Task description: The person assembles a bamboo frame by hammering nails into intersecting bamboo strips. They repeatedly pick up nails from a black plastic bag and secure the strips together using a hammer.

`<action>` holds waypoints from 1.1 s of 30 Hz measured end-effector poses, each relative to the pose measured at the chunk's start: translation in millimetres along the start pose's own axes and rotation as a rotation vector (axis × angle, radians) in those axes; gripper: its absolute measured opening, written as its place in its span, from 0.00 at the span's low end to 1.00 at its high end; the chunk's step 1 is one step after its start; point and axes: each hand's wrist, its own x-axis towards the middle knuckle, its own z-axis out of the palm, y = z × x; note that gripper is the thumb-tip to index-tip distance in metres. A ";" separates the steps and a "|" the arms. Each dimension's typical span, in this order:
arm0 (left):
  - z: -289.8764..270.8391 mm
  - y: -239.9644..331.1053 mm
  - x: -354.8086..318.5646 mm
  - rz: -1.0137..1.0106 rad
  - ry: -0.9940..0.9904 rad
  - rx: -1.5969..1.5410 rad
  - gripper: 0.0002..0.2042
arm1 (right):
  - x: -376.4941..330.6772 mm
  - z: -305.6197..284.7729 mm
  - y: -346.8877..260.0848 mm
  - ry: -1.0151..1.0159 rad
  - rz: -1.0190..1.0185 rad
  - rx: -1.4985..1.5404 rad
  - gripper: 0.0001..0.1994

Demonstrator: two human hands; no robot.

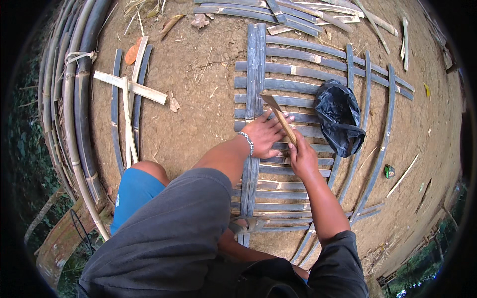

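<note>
Slatted bamboo lattice lies on the ground, its dark strips crossing a wide upright bamboo strip. My left hand, a chain bracelet at its wrist, rests palm down on the slats beside that strip, fingers spread. Closed around a wooden-handled tool with a dark, flat metal head is my right hand. The tool's head is above the left hand's fingers; its exact kind is unclear. To the right of both hands, an open black plastic bag sits on the lattice.
Long bamboo poles are tied together at the left. Crossed split strips lie nearby, and more bamboo strips are at the top. A small green packet lies right. My sandalled foot is at the lattice's near end.
</note>
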 end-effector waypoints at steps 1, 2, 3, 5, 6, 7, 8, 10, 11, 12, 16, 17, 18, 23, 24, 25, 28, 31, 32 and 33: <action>-1.1 1.0 -0.1 -0.003 -0.014 -0.006 0.44 | -2.1 -4.2 -4.2 0.056 -0.047 0.030 0.25; -2.0 1.6 -0.5 -0.005 -0.028 -0.011 0.44 | -3.8 -6.1 -6.5 0.112 -0.094 0.061 0.25; -2.8 1.7 -1.2 -0.006 -0.030 -0.028 0.44 | -5.4 -4.5 -4.2 0.127 -0.130 0.064 0.25; -5.5 1.2 2.6 0.005 -0.028 -0.060 0.44 | -5.4 -6.1 -0.1 0.167 -0.198 0.062 0.26; -5.8 0.7 3.2 0.009 -0.020 -0.036 0.44 | -3.4 -6.9 1.2 0.078 -0.100 0.004 0.25; -4.7 0.9 1.5 0.010 -0.013 -0.013 0.44 | 2.6 -10.7 -4.0 -0.015 -0.003 -0.052 0.25; -3.5 1.3 0.7 0.011 -0.005 0.009 0.44 | 6.2 -14.6 -7.9 -0.108 0.094 -0.108 0.25; -2.3 3.3 0.6 0.005 -0.005 -0.019 0.44 | 4.7 -20.0 -11.5 -0.005 0.016 -0.065 0.24; -2.3 3.3 -0.1 0.000 -0.007 -0.032 0.43 | 4.0 -19.7 -12.3 0.045 -0.024 -0.041 0.24; -2.3 1.8 -0.6 -0.004 -0.032 -0.041 0.43 | 3.8 -15.3 -11.0 0.115 -0.113 0.017 0.24; -6.7 2.4 1.9 0.014 -0.012 -0.070 0.43 | 4.1 -14.6 -9.2 0.021 -0.081 -0.029 0.25; -6.4 2.5 1.3 0.021 0.018 -0.074 0.43 | 6.2 -16.8 -9.8 -0.099 0.020 -0.102 0.26; -6.1 2.0 2.1 0.028 0.020 0.033 0.43 | 5.4 -8.9 3.7 -0.060 0.021 -0.137 0.26; -10.0 -0.7 -0.6 0.013 0.027 -0.077 0.42 | 0.2 -9.1 -0.7 0.193 -0.284 0.034 0.26; -6.5 -1.3 -0.5 0.014 0.049 -0.105 0.42 | -1.3 -7.1 0.7 0.216 -0.354 0.080 0.26; -6.8 -1.0 2.7 0.021 0.078 -0.135 0.42 | -1.6 -8.1 2.0 0.121 -0.264 -0.003 0.27; -1.0 -0.1 1.3 0.041 0.086 -0.120 0.42 | 0.6 -7.1 5.9 -0.047 -0.092 -0.175 0.30; 8.8 -1.0 0.0 0.050 0.083 -0.170 0.44 | -8.0 -13.4 6.6 0.102 -0.254 -0.056 0.30; 5.8 -1.3 0.2 0.042 0.049 -0.152 0.44 | -13.5 -12.7 7.0 0.109 -0.263 -0.030 0.30; 2.8 -1.1 0.6 0.033 0.015 -0.133 0.44 | -19.1 -11.4 7.9 0.115 -0.272 -0.004 0.30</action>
